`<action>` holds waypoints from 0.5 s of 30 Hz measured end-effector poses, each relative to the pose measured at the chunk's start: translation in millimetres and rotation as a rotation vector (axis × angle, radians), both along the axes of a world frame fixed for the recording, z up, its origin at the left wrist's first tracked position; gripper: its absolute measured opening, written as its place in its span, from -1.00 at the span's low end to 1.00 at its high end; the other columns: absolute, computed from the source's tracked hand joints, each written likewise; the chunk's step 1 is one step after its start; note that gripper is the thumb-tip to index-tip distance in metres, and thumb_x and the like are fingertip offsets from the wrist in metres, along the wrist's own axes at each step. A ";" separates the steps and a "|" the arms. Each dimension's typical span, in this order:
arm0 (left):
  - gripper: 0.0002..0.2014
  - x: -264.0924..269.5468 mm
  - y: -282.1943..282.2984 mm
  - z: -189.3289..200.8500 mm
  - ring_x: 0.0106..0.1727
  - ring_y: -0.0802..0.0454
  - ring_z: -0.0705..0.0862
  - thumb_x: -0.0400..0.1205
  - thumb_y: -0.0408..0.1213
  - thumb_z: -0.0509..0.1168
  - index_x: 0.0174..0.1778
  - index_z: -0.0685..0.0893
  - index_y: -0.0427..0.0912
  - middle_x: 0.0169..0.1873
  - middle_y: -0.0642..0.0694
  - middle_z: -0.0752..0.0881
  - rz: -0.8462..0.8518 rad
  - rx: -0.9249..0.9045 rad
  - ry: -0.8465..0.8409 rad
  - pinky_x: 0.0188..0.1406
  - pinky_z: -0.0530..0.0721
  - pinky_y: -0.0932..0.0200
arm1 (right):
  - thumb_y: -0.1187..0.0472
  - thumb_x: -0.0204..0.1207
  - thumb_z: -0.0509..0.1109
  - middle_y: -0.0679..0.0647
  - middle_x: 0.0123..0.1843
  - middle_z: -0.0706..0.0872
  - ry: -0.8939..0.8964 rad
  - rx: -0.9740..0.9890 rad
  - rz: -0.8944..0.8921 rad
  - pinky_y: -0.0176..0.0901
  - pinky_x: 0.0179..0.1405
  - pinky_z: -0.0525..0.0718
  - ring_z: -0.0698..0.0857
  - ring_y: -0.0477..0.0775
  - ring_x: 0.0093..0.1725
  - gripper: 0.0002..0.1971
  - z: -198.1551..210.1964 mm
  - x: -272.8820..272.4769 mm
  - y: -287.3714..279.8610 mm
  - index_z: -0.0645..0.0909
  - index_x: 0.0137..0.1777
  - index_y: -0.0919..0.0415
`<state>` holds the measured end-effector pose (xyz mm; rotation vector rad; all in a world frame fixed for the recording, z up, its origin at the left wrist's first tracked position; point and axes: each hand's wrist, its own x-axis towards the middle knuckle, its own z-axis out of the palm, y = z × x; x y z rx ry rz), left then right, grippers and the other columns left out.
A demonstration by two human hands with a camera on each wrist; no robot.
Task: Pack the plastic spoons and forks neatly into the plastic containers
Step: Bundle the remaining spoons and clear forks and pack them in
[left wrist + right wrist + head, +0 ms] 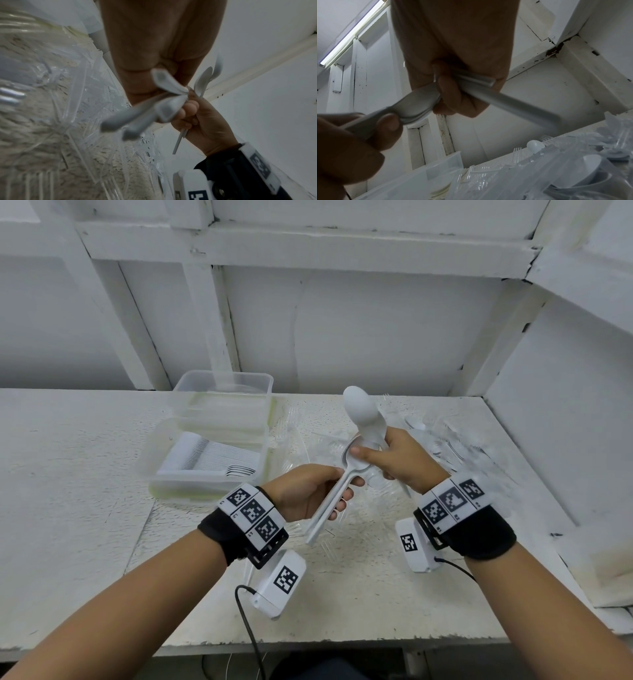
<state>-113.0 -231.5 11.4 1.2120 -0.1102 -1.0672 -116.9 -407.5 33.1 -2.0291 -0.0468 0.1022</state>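
White plastic spoons (346,474) sit in both my hands above the worktop's middle. My left hand (308,494) is curled round a few handles, bowls pointing toward my right hand (397,460), which grips another bunch with bowls standing up. I judge I'm still gathering and nesting spoons into one stack; next the bowls need lining up before the stack goes to a box.

The near box (205,460), toward the worktop's left, already holds a neat row of forks, with a second box (226,392) behind it. Only the head view shows those. The right wrist view shows loose clear forks (517,152) and spoons lying toward the back right corner.
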 end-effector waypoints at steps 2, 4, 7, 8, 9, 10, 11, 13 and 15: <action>-0.65 -0.3 1.2 -0.3 -0.46 0.13 0.56 0.75 -0.22 -0.07 0.08 0.62 -0.24 -0.41 -0.01 0.58 0.003 -0.035 0.031 -0.44 0.59 0.27 | 0.18 0.51 0.44 -0.04 -0.42 0.49 0.001 0.009 -0.003 -0.34 -0.61 0.36 0.40 -0.23 -0.60 -0.86 -0.1 0.9 -0.6 0.54 -0.22 0.03; -0.68 -1.3 1.7 -0.9 -0.43 0.12 0.58 0.74 -0.23 -0.03 0.12 0.61 -0.27 -0.39 -0.02 0.59 0.010 -0.072 0.046 -0.38 0.64 0.24 | 0.21 0.50 0.45 -0.02 -0.41 0.49 -0.004 0.028 -0.005 -0.34 -0.62 0.36 0.41 -0.22 -0.59 -0.86 -0.3 1.6 -0.6 0.53 -0.22 0.06; -0.76 -2.3 1.3 -1.4 -0.38 0.10 0.63 0.70 -0.32 0.08 0.11 0.62 -0.30 -0.38 -0.05 0.62 0.047 -0.095 0.034 -0.21 0.76 0.13 | 0.24 0.51 0.42 0.02 -0.37 0.47 0.004 0.044 0.012 -0.31 -0.60 0.36 0.40 -0.14 -0.52 -0.93 -0.1 1.8 1.4 0.58 -0.10 0.10; -0.77 -1.9 1.6 -1.7 -0.37 0.10 0.64 0.68 -0.33 0.11 0.10 0.63 -0.31 -0.37 -0.06 0.62 0.056 -0.095 0.029 -0.16 0.77 0.09 | 0.24 0.54 0.39 0.01 -0.37 0.47 0.006 0.048 0.017 -0.31 -0.60 0.38 0.40 -0.15 -0.53 -0.93 0.5 1.4 2.5 0.60 -0.01 0.10; -0.78 -1.4 2.0 -1.9 -0.36 0.09 0.65 0.67 -0.34 0.13 0.11 0.63 -0.31 -0.37 -0.06 0.62 0.061 -0.095 0.027 -0.12 0.77 0.06 | 0.25 0.57 0.35 -0.01 -0.39 0.46 0.008 0.059 0.016 -0.32 -0.60 0.39 0.39 -0.16 -0.56 -0.88 0.3 1.4 3.2 0.61 0.08 0.08; -0.77 -1.0 2.4 -1.7 -0.36 0.09 0.65 0.66 -0.35 0.13 0.12 0.63 -0.32 -0.37 -0.06 0.62 0.065 -0.097 0.027 -0.10 0.76 0.05 | 0.25 0.60 0.31 -0.03 -0.42 0.45 0.016 0.082 0.009 -0.31 -0.59 0.41 0.38 -0.16 -0.57 -0.84 0.2 0.9 4.1 0.61 0.13 0.07; -0.77 -0.8 2.6 -1.6 -0.36 0.09 0.66 0.67 -0.36 0.12 0.13 0.62 -0.33 -0.37 -0.06 0.61 0.071 -0.101 0.028 -0.10 0.76 0.05 | 0.26 0.62 0.28 -0.03 -0.45 0.42 0.023 0.110 -0.010 -0.30 -0.60 0.40 0.37 -0.13 -0.56 -0.85 0.0 0.4 5.2 0.61 0.12 0.07; -0.78 -0.6 2.3 -1.6 -0.37 0.09 0.66 0.69 -0.38 0.10 0.12 0.62 -0.33 -0.38 -0.06 0.60 0.099 -0.106 0.021 -0.15 0.78 0.10 | 0.24 0.63 0.26 -0.01 -0.45 0.38 0.018 0.115 -0.062 -0.31 -0.62 0.38 0.35 -0.08 -0.53 -0.91 0.3 -1.2 7.2 0.55 -0.10 0.08; -0.77 -0.7 1.6 -2.6 -0.39 0.09 0.65 0.71 -0.36 0.09 0.12 0.61 -0.33 -0.38 -0.06 0.58 0.136 -0.095 0.006 -0.24 0.76 0.15 | 0.24 0.61 0.29 0.00 -0.42 0.39 -0.027 0.050 -0.094 -0.32 -0.61 0.38 0.37 -0.07 -0.50 -0.82 -1.8 -1.4 7.7 0.46 -0.22 0.03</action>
